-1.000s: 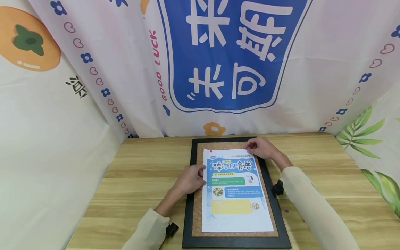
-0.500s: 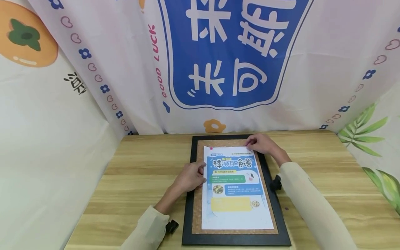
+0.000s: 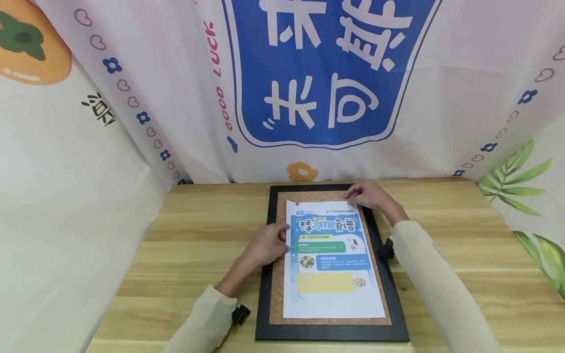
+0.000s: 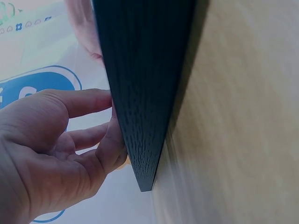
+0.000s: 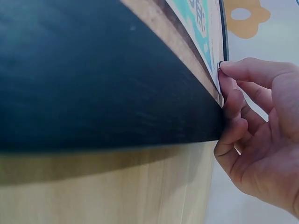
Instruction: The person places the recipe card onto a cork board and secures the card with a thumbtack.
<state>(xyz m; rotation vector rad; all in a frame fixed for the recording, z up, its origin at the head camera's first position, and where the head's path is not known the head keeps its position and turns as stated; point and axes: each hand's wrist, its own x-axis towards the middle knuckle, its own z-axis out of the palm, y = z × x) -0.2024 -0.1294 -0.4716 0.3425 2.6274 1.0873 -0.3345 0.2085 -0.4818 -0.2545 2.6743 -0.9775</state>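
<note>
Poster [image 3: 333,261] appears higher in view, right hand [image 3: 370,196] still at corner.

We get bright, even light in the head view, though the small print [image 3: 343,262] on the paper [image 3: 333,306] smears. Both wrist views look dimmer and bluish to us; in the right one the frame [image 5: 98,84] looks bowed, its soft shadow falling on the blurred table [image 5: 103,200].

Behind the wooden table [image 3: 207,235] there hangs a whitish cloth [image 3: 468,108], which bears a large blue shield [image 3: 325,63].
</note>
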